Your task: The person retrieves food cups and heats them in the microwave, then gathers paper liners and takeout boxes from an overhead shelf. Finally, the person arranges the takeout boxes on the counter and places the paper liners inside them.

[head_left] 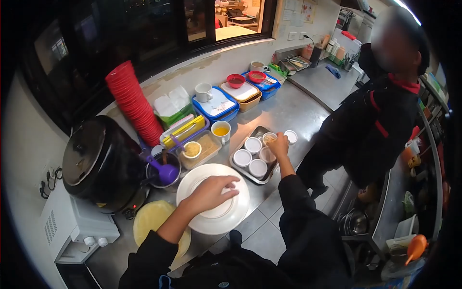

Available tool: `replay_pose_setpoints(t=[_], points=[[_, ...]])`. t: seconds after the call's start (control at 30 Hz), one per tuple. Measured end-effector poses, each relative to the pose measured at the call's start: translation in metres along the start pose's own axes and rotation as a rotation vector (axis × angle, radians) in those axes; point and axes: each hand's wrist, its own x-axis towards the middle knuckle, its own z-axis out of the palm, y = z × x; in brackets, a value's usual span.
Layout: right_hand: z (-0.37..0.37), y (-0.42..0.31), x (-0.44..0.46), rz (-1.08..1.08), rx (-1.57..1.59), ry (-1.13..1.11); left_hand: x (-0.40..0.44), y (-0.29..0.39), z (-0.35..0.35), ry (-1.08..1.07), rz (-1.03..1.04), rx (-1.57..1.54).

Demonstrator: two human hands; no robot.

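My left hand (214,193) is over the middle of a white plate (192,219), with the thumb apart from the fingers. A smaller white dish (226,208) shows beneath it on that plate. At the metal tray (262,180), my right hand (279,144) has its fingertips pinched together over a small open cup (267,138) with light brown contents. Whatever is between those fingertips is too small to make out. Several lidded cups (242,157) share the tray, and a white lid (290,136) lies just right of it.
A mug of yellow liquid (221,131) stands beside a container of brown crumbs (204,147). Purple ladle (166,173), black soup warmer (98,164) and stacked red cups (132,101) are at left. Blue-rimmed boxes (216,106) line the wall. A person (370,115) in black stands at right.
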Motion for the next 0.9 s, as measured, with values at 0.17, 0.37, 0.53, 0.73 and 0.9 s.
replay_pose_setpoints(t=[0.17,0.37,0.53,0.73,0.9], points=[[-0.018,-0.006,0.033,-0.006,-0.120,-0.167,0.141,-0.055,0.078,0.120,0.000,0.340],[-0.036,0.045,0.032,-0.246,0.031,-0.337,0.224,-0.070,0.130,0.053,-0.063,0.548],[-0.067,0.054,0.020,-0.443,0.211,-0.471,0.231,-0.076,0.138,0.081,-0.124,0.611],[-0.079,0.047,-0.003,-0.407,0.581,-0.679,0.246,-0.068,0.106,0.022,-0.138,0.274],[-0.051,0.086,0.047,-0.213,0.880,-0.339,0.294,-0.083,0.095,0.024,0.012,-0.216]])
